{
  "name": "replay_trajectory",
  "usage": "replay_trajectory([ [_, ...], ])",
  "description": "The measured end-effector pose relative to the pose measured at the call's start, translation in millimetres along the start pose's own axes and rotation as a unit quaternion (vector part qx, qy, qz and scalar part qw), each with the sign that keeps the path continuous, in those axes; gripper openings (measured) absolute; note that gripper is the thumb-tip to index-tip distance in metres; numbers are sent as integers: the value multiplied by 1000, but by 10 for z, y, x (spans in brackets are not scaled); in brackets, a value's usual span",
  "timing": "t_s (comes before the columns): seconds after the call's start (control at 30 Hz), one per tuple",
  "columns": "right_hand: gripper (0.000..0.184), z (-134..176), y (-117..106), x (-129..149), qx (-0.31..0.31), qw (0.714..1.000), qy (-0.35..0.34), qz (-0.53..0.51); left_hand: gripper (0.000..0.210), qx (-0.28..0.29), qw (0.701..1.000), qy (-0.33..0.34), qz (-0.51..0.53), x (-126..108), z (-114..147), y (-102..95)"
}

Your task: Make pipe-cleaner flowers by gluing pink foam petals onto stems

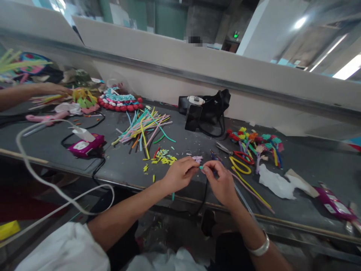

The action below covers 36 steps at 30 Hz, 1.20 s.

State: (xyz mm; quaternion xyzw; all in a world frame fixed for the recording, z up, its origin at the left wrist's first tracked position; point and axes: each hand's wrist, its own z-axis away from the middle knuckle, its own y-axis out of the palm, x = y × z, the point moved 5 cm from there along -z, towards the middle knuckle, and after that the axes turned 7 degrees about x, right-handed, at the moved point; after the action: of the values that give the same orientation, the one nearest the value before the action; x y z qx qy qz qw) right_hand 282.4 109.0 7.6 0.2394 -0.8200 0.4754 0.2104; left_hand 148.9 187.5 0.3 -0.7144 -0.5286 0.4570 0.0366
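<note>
small green piece [201,167] is pinched between the fingertips of both hands, above the front part of the dark table [118,162]; the left hand [182,173] has thumb and fingers drawn together on one side, the right hand [221,181] likewise on the other. short yellow pieces [166,160] lie near the left hand, scissors [231,153] beyond the right.
</note>
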Motion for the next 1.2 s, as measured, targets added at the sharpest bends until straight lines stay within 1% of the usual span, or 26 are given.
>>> replay_trajectory([
  [0.07,11,10,5,10,3,1000,-22,17,12,35,992,-72,98,46,-14,21],
  [0.13,11,16,11,19,11,999,-43,27,17,81,962,-142,218,86,-10,73],
  [0.2,11,14,11,16,15,999,-46,24,22,112,927,-187,305,97,-3,109],
  [0.23,11,11,10,9,15,999,-39,17,23,115,919,-199,319,95,-6,104],
  [0.27,11,7,11,0,17,999,-29,8,23,113,920,-205,313,91,-13,86],
  [0.37,11,-8,35,-20,34,999,2,-16,20,109,936,-213,259,76,-38,23],
  [0.43,12,-14,57,-20,51,998,16,-28,21,119,931,-237,252,93,-34,23],
  [0.5,14,-18,67,-19,61,997,30,-44,21,122,912,-269,285,133,-15,53],
  [0.53,16,-19,66,-20,62,996,36,-53,21,114,900,-283,311,157,-5,68],
  [0.63,17,-19,57,-30,62,995,48,-65,26,67,859,-309,404,226,12,100],
  [0.7,17,-14,55,-37,61,996,44,-57,29,44,834,-320,447,255,17,111],
  [0.77,13,-6,56,-38,59,997,29,-45,31,40,818,-331,469,270,20,119],
  [0.83,12,3,55,-34,54,998,15,-31,31,45,811,-340,474,276,24,126],
  [0.9,11,11,52,-27,49,999,9,-22,29,51,817,-343,461,281,28,133],
  [0.93,11,15,50,-24,46,999,10,-20,27,48,828,-342,443,286,29,131],
  [1.03,11,27,52,-7,48,999,14,-11,20,18,882,-310,355,301,16,97],
  [1.1,12,34,54,9,50,999,14,-1,15,3,918,-269,292,291,0,77],
  [1.2,11,38,52,40,54,998,4,26,8,-1,964,-200,178,247,-14,60],
])
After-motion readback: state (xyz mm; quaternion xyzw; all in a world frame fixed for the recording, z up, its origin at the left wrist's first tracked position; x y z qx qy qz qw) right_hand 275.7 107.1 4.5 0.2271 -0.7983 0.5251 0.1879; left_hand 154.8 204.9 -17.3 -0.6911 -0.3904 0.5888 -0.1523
